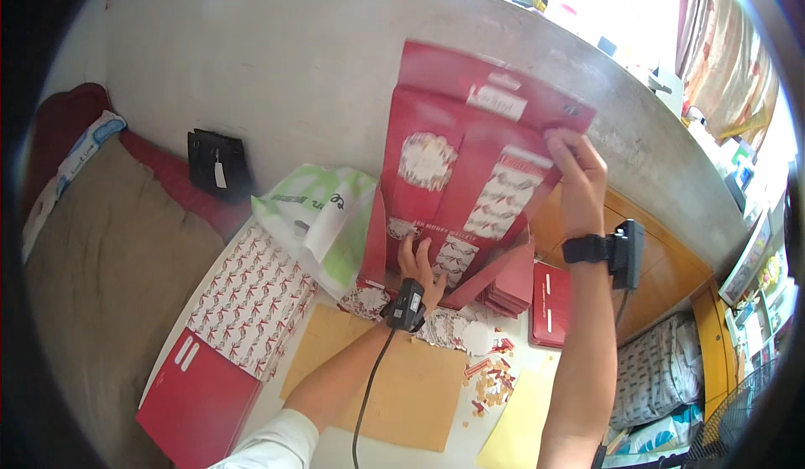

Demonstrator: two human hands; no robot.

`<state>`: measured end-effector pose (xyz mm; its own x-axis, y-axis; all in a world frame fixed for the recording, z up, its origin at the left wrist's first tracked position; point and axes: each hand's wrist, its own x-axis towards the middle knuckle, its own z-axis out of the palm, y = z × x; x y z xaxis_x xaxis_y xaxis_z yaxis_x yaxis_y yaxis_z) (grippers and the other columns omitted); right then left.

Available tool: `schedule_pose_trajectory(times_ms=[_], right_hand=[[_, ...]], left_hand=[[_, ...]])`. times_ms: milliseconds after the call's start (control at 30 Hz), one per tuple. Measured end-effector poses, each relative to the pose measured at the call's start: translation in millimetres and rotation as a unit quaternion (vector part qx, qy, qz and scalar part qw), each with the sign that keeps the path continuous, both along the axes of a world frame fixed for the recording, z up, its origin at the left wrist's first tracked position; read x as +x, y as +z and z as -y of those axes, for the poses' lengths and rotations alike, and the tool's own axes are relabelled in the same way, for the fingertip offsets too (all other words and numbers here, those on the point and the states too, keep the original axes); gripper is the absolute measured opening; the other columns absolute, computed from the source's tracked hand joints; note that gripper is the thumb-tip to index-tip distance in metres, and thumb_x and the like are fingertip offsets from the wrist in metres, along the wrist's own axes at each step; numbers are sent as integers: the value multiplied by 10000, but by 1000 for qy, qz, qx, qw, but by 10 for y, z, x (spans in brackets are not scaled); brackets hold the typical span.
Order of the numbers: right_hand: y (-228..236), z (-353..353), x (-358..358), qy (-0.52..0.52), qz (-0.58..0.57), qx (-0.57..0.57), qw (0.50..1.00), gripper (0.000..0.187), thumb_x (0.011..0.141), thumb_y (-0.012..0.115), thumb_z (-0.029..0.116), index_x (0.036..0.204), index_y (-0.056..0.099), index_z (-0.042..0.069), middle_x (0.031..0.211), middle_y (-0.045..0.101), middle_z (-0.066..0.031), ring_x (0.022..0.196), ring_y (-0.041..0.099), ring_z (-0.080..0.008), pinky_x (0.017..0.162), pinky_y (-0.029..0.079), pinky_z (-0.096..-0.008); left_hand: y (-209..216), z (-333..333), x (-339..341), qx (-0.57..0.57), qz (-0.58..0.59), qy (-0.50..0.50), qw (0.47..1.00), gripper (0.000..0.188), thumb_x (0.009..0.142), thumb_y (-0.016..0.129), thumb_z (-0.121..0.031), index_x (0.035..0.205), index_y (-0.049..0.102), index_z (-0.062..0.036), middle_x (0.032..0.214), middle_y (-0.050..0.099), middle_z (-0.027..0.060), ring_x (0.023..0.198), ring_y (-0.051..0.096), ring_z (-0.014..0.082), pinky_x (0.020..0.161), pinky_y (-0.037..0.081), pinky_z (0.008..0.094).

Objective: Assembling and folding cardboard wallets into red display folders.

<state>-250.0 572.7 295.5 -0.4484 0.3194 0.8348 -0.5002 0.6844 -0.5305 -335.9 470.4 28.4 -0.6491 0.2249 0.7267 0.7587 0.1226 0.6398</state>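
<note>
Right forearm (580, 368): rises upright, lower right.
Right hand (577, 167): your fingers clamp the red package (471, 185) by its corner.
Left hand (424, 280): your fingers apart, at its lower front.
Red package: frame centre.

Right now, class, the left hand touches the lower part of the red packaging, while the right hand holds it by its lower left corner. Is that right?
Not quite: the right hand holds the red packaging near its upper right corner, not its lower left, as the head view shows. The left hand does touch its lower part.
</note>
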Motion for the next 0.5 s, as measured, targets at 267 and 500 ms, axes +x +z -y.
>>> schedule_pose_trajectory(times_ms=[267,500], right_hand=[[-526,-129,107,-79,224,5,971,157,787,581,-4,884,699,35,888,597,-92,831,568,-165,721,461,-280],[-864,-114,243,-184,259,311,896,206,683,603,140,823,753,117,1309,509,-146,1188,454,-345,942,406,-438]], left_hand=[[12,262,145,-6,39,47,998,235,735,673,-53,886,495,-29,1041,474,169,943,514,372,763,433,472],[260,413,141,88,95,-31,991,349,758,630,10,1080,497,-17,1041,484,164,933,530,322,812,449,394]])
